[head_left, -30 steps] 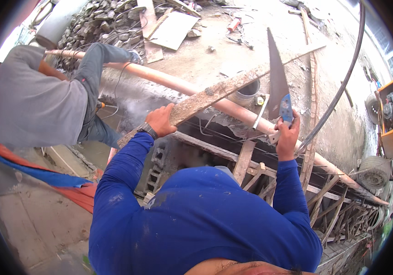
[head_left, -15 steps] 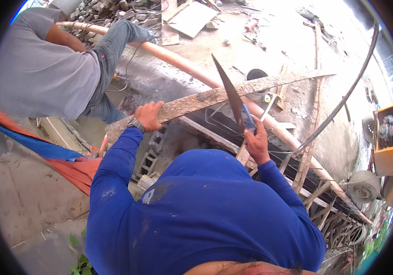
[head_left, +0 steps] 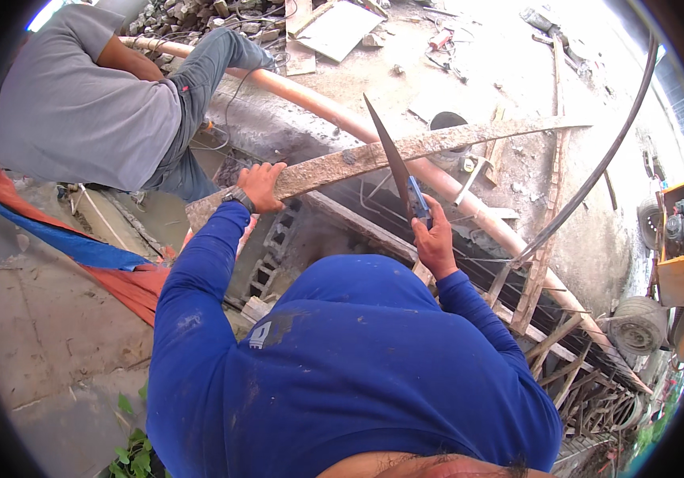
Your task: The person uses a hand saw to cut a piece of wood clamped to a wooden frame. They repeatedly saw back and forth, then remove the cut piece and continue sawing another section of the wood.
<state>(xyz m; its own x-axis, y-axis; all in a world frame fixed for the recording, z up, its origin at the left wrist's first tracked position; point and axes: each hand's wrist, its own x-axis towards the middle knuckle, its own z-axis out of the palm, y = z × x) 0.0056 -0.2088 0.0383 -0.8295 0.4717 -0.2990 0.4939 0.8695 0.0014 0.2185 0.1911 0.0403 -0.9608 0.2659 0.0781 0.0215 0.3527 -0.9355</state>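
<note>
A long, rough wooden plank (head_left: 469,137) slants across in front of me, rising toward the far right. My left hand (head_left: 260,186), with a watch at the wrist, is closed over its near left part. In my right hand (head_left: 435,243) is the blue handle of a handsaw (head_left: 392,155). Its dark, tapering blade points up and away and crosses the plank right of my left hand. The fingers are wrapped round the handle. Whether the teeth are in the wood I cannot tell.
At the left a co-worker in a grey shirt (head_left: 91,107) bends forward. A long orange-brown pipe (head_left: 310,97) runs diagonally beyond the plank. Near my left arm are hollow blocks (head_left: 266,267) and an orange and blue tarp (head_left: 103,253). A black bucket (head_left: 447,122) and yellow wheeled machine (head_left: 677,239) stand right.
My right hand and the saw have shifted slightly left and nearer to me along the cut. My left hand keeps its hold on the plank. The co-worker has moved slightly.
</note>
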